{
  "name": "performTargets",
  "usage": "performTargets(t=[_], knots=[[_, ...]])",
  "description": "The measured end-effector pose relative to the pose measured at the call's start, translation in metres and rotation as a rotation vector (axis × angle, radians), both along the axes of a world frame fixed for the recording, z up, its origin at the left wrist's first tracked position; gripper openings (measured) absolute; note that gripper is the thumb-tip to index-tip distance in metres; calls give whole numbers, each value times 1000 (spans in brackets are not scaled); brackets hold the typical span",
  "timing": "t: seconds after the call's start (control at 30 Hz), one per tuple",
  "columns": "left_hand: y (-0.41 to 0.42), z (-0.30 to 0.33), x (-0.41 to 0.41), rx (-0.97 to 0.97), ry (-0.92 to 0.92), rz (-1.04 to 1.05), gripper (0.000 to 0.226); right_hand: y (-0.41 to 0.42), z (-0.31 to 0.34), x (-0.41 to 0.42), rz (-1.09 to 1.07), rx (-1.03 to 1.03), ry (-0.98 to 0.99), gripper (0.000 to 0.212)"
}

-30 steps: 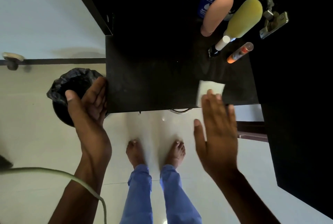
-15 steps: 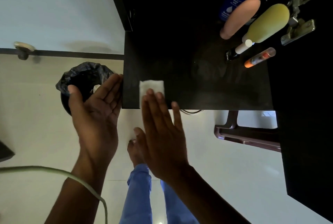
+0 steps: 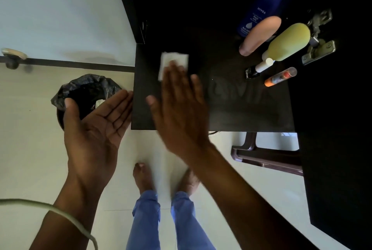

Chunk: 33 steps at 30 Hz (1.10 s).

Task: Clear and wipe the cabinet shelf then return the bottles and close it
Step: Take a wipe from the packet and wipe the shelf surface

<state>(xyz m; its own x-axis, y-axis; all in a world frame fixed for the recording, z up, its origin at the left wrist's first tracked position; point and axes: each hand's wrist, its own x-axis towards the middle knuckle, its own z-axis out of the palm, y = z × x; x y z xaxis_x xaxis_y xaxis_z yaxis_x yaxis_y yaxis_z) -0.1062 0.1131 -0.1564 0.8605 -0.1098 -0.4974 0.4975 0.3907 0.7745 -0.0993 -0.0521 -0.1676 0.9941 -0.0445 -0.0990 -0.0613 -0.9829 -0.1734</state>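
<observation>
Two hands: both flat and spread, neither clenched on anything.
Right hand (image 3: 179,107): palm down over the left part of the shelf, fingers stretched, fingertips pressing on the near edge of the cloth; it pins the cloth rather than grasping it. Its outline is blurred.
Left hand (image 3: 96,127): palm up, released and empty, held just off the shelf's left edge with the fingertips close to that edge; whether they touch it I cannot tell.
Cloth (image 3: 174,60): small white folded square, lying flat on the shelf near its left side, far from the front edge, partly under the right fingers.
Shelf (image 3: 241,109): dark board, bare across the middle and near part, with faint smear marks right of the hand.
Bottles: grouped at the far right of the shelf, well apart from the cloth.
Blue bottle (image 3: 261,8): farthest back, marked NIVEA.
Peach bottle (image 3: 259,35): just in front of the blue one.
Yellow bottle (image 3: 287,43): right of the peach one, white nozzle pointing near-left.
Orange tube (image 3: 279,77): clear, nearest of the group.
Hinge (image 3: 318,42): metal, on the cabinet wall right of the bottles.
Bin (image 3: 86,92): black-lined, on the floor left of the shelf, behind the left hand.
Stool (image 3: 265,155): brown, on the floor below the shelf's right part.
Feet (image 3: 145,175): bare, on pale floor, blue trousers above.
</observation>
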Motion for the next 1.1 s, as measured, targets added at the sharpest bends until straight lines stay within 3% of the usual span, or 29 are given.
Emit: performTargets(t=[0.17,0.4,0.63,0.93,1.1], knots=[[-5,2,1,104,9,19,79,-59,0,-16,-309,-27,26,73],[-13,4,6,235,43,39,72,-97,0,-111,-316,-94,-19,70],[-18,-3,3,366,-5,23,60,-131,-6,-110,-513,-148,-73,70],[-15,-8,7,408,2,-13,61,-139,-7,-104,-469,-123,-61,71],[-21,-3,5,409,12,32,57,-98,-1,-93,-290,-53,-17,74]])
